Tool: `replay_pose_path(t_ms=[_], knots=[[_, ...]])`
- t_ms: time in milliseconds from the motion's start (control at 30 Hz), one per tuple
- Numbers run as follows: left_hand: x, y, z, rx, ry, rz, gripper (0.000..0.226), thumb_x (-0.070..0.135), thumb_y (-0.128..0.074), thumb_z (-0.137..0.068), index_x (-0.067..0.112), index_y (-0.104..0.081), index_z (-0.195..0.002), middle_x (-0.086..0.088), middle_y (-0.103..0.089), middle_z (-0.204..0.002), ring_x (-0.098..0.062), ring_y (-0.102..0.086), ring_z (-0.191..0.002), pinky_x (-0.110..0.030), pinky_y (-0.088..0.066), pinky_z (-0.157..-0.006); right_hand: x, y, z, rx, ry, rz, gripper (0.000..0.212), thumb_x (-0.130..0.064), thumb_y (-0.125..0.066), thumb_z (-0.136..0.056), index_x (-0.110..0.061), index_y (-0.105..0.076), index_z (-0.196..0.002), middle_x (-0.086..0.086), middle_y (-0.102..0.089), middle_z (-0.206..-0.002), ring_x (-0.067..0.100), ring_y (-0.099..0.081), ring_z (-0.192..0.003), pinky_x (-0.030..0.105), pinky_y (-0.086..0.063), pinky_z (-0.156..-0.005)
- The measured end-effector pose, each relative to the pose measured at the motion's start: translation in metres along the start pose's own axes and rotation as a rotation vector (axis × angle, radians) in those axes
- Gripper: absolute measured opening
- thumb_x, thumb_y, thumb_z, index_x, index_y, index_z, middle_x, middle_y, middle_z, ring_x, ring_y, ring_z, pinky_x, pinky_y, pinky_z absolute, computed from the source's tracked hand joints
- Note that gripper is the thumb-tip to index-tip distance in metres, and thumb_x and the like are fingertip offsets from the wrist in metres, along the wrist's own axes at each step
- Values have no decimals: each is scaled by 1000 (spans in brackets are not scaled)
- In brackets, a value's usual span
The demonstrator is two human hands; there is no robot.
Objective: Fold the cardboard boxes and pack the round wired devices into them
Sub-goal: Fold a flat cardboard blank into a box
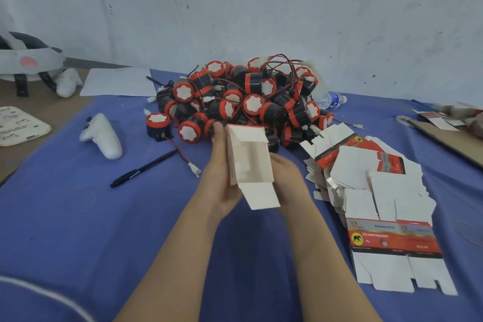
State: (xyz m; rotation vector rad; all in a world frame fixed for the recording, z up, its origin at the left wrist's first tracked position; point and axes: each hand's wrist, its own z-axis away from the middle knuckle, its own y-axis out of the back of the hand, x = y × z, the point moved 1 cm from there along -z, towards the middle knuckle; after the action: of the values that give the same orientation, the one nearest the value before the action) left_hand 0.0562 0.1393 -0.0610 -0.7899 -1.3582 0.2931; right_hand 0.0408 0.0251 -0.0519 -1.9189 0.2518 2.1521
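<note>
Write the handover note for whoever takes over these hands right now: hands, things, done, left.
Left hand: grips the box by its left side.
Right hand: against the box's right side, blurred; grip unclear.
The box is raised, open and empty, one flap hanging toward the camera.
Devices: piled on the blue cloth behind the box.
Flat boxes: stacked to the right.
Done: this box partly folded; no packed box in view.
Left: finish folding it, put a device in, then work through the pile.

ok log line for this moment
step: folding box | left hand: holds box | right hand: at box's right side, blurred | box: open end toward camera | devices: piled behind | flat boxes: heap on right
</note>
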Motion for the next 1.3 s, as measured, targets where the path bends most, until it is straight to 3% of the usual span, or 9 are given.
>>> replay_pose_path(t_ms=[167,367,533,633,733,933,1033,1167,1300], knots=[[1,5,-3,-32,-37,100,62,73,-47,-74,22,-71,-99,-2,-70,-92,-20,-69,-81,-35,-57,-70,5,-10,-1,75,142,212,37,-23,-52,-96,5,-55,-73,14,-46,-64,20,-39,-58,16,-29,-40],[0,4,-2,23,-16,-10,68,73,-45,-77,20,-67,-111,-4,-71,-99,-22,-69,-90,-41,-52,-90,7,-2,-9,152,432,576,24,-21,-54,-94,-14,-61,-73,-7,-57,-65,6,-47,-56,9,-33,-46],[4,6,-1,78,-109,2,68,73,-44,-72,21,-65,-110,-1,-71,-90,-19,-68,-86,-39,-54,-82,5,-6,-5,-45,335,347,49,-44,-43,-99,-13,-64,-66,2,-58,-56,14,-49,-50,14,-35,-45],[6,8,-4,218,-222,-61,61,71,-34,-85,25,-66,-110,4,-75,-92,-16,-71,-88,-33,-57,-74,7,-10,-4,-274,101,135,64,-65,-22,-94,-27,-73,-96,-13,-74,-84,2,-68,-83,12,-47,-71],[5,6,-3,253,-294,-144,54,68,-27,-91,33,-64,-108,10,-75,-94,-8,-71,-89,-26,-54,-70,4,-11,-5,-465,-45,-174,84,-75,-19,-85,-15,-61,-126,4,-68,-120,18,-62,-114,32,-46,-96],[5,2,0,334,-530,-240,63,66,-26,-88,41,-25,-146,17,-41,-146,0,-44,-130,-30,-38,-110,4,-4,-8,-239,-190,-546,101,-75,-57,-63,-6,-48,-136,15,-60,-127,29,-62,-111,41,-53,-90],[-1,-1,3,363,-629,-554,58,60,-31,-89,36,-34,-141,21,-40,-141,9,-42,-125,-9,-42,-97,5,-8,-4,-296,-178,-505,74,-59,-59,-78,1,-59,-121,15,-70,-105,24,-70,-91,36,-58,-77],[-8,3,0,412,-657,-921,19,35,-59,-92,25,-55,-107,13,-37,-132,22,-32,-116,3,-33,-85,9,-2,-13,178,30,-288,34,-20,-53,-97,-12,-52,-130,10,-60,-126,23,-60,-109,44,-52,-93],[-14,7,-1,452,-548,-998,22,49,-58,-88,28,-53,-89,15,-60,-89,-1,-58,-83,-15,-46,-68,9,-2,-12,327,290,51,27,-23,-47,-96,-26,-55,-122,-10,-59,-114,9,-55,-104,33,-49,-87]])
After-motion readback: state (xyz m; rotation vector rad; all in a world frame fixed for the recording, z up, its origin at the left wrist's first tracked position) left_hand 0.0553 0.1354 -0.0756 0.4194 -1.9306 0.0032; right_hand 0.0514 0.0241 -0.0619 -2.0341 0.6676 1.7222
